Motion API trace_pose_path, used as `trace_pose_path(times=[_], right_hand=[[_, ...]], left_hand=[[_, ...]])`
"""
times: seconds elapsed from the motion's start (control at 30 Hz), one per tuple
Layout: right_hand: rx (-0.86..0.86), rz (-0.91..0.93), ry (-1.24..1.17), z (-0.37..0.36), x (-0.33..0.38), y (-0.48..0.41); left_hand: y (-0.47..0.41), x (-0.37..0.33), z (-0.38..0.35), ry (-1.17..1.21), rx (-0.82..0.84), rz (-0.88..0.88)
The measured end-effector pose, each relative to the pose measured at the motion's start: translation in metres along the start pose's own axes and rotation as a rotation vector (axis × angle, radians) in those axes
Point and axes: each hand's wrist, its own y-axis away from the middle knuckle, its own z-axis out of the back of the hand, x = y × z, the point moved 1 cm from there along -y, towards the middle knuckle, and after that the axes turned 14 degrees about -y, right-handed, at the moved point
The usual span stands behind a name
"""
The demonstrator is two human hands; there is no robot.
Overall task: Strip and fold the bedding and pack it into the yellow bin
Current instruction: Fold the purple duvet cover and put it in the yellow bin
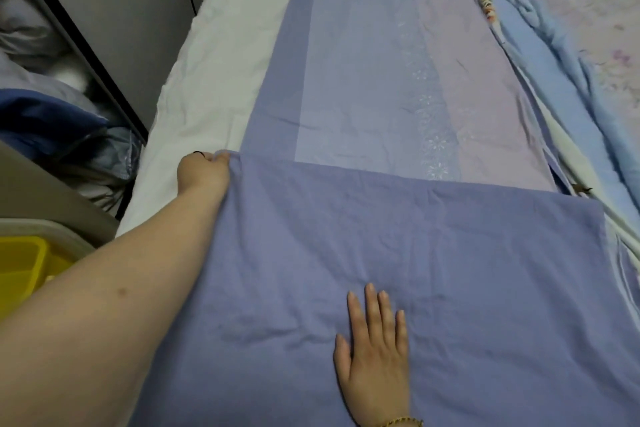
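Note:
A purple-blue sheet (398, 80) lies lengthwise along the bed, its near end folded over into a plain purple flap (467, 270). My left hand (204, 172) grips the flap's far left corner, fingers curled round the cloth. My right hand (375, 354) lies flat on the flap near its middle, fingers straight and pressing down. The yellow bin (24, 267) shows at the left edge, beside the bed and partly hidden by my left forearm.
A white mattress cover (214, 73) is bare to the left of the sheet. A crumpled light-blue floral quilt (561, 55) fills the bed's right side. A grey cabinet (114, 10) and a pile of clothes (52, 121) stand on the left.

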Motion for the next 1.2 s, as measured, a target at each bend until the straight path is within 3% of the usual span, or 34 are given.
trace_pose_path(times=[0.2,0.3,0.5,0.63,0.7,0.8,0.83,0.9,0.97,1.03,1.1,1.2], right_hand=[[-0.010,-0.007,-0.015,-0.004,-0.002,0.003],[-0.017,0.018,0.049,-0.005,-0.003,0.002],[0.083,-0.029,0.085,0.021,0.003,-0.004],[0.210,-0.042,0.093,0.061,-0.010,0.028],[0.212,-0.058,0.084,0.078,-0.028,0.059],[0.181,-0.131,0.002,0.112,-0.056,0.101],[0.119,-0.175,-0.107,0.124,-0.063,0.110],[-0.065,-0.461,-0.365,0.159,-0.067,0.115],[-0.174,-1.018,-0.700,0.180,-0.074,0.113],[-0.229,-1.450,-1.103,0.196,-0.092,0.118],[-0.220,-1.637,-1.388,0.205,-0.105,0.115],[-0.161,-1.610,-1.567,0.209,-0.113,0.100]], left_hand=[[0.000,0.005,0.004,-0.076,-0.046,0.094],[0.016,0.018,0.016,-0.152,-0.041,-0.020],[0.116,0.074,0.027,-0.125,0.144,-0.188],[0.204,0.127,0.026,-0.573,0.109,-0.191],[0.240,0.143,0.025,-0.661,0.075,-0.134],[0.294,0.147,0.011,-0.449,-0.038,-0.267],[0.311,0.142,0.006,-0.292,-0.033,-0.232],[0.337,0.126,-0.003,0.010,0.137,0.072],[0.346,0.121,-0.016,0.329,0.287,0.461],[0.352,0.109,-0.024,0.632,0.365,0.693],[0.345,0.096,-0.028,0.766,0.356,0.760],[0.325,0.077,-0.028,0.826,0.320,0.722]])
